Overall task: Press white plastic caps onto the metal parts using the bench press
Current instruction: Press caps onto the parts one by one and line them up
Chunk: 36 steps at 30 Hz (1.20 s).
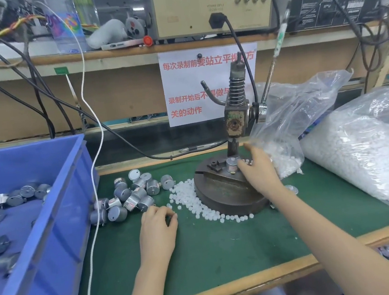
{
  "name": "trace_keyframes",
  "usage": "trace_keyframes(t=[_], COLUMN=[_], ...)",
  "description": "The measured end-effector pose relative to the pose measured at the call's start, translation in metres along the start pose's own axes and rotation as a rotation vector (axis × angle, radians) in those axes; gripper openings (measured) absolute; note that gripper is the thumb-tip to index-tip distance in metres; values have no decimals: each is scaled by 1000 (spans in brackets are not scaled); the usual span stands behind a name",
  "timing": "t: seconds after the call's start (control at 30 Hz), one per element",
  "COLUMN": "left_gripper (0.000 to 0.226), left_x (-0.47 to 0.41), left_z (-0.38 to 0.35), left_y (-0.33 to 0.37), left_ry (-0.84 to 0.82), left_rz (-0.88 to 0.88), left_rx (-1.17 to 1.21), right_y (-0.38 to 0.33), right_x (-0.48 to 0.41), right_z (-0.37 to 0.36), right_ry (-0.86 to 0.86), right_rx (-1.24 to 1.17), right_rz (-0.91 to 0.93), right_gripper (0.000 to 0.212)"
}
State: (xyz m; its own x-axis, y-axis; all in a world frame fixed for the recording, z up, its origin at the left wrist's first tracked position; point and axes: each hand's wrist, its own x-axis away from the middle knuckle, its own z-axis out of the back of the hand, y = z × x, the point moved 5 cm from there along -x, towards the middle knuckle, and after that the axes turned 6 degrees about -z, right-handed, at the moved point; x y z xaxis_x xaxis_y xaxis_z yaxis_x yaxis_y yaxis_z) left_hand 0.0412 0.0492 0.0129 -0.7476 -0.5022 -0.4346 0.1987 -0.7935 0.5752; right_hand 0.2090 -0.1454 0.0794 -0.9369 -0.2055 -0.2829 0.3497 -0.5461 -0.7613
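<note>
Head view: the right hand [259, 171], fingers fairly straight, touches the metal part [232, 165] seated under the bench press [235, 123]. The left hand [159, 225] curls at the loose white caps [195, 203] just ahead of it; whether it pinches one cannot be told. A tilted cap would likely crush; fingers left beside the part risk pinching under the ram.

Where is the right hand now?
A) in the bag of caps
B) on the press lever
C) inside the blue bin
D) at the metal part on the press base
D: the right hand reaches over the press base, with its fingertips at the metal part seated there.
</note>
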Motion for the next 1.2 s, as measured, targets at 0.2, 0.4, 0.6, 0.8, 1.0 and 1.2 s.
trace_keyframes(t=[0.2,0.4,0.6,0.8,1.0,1.2], left_gripper=[9,9,8,8,8,8], left_x=[2,3,3,3,2,2], left_z=[2,1,2,2,0,0], left_y=[1,0,0,0,-2,-2], left_ry=[-3,-3,-6,-9,-13,-21], left_rz=[-18,-16,-12,-10,6,3], left_rx=[-27,-22,-3,-4,-10,-10], right_y=[-1,5,23,51,69,76], right_x=[-4,22,71,93,92,80], right_z=[-20,-2,22,45,42,38], right_ry=[-42,21,-7,57,-17,61], right_rx=[202,160,96,154,281,276], right_rz=[32,100,168,119,32,-120], right_gripper=[43,35,27,30,35,40])
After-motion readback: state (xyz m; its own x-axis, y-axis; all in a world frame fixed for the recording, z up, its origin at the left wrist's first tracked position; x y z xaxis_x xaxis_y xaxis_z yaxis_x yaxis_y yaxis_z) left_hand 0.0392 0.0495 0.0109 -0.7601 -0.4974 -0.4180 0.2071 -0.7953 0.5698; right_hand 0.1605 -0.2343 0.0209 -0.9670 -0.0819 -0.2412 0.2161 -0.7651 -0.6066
